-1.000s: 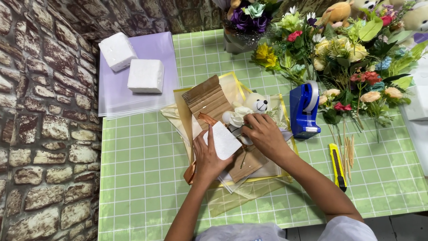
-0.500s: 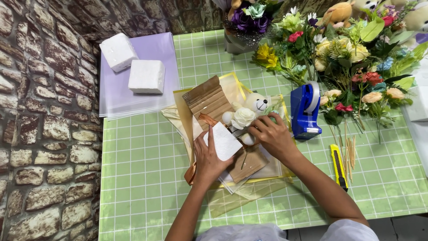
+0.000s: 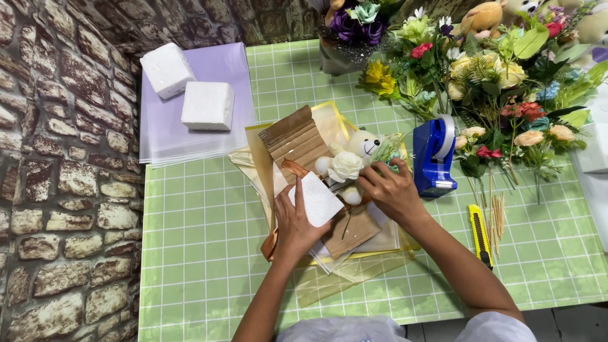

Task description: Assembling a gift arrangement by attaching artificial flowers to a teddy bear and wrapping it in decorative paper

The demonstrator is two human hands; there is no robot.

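Head view looks down on a green checked tabletop (image 3: 209,240) with a heap of artificial flowers (image 3: 500,82) at the far edge. Yellow wrapping sheets (image 3: 354,272) lie spread in the middle, brown corrugated paper (image 3: 294,139) over them. On that paper sit a small teddy bear (image 3: 364,147) and a white rose (image 3: 347,166), placed but, as I judge, not yet wrapped. Left hand (image 3: 296,221) has its fingers closed on a white foam block (image 3: 318,199); right hand (image 3: 392,190) curls its fingers at the bear's side.
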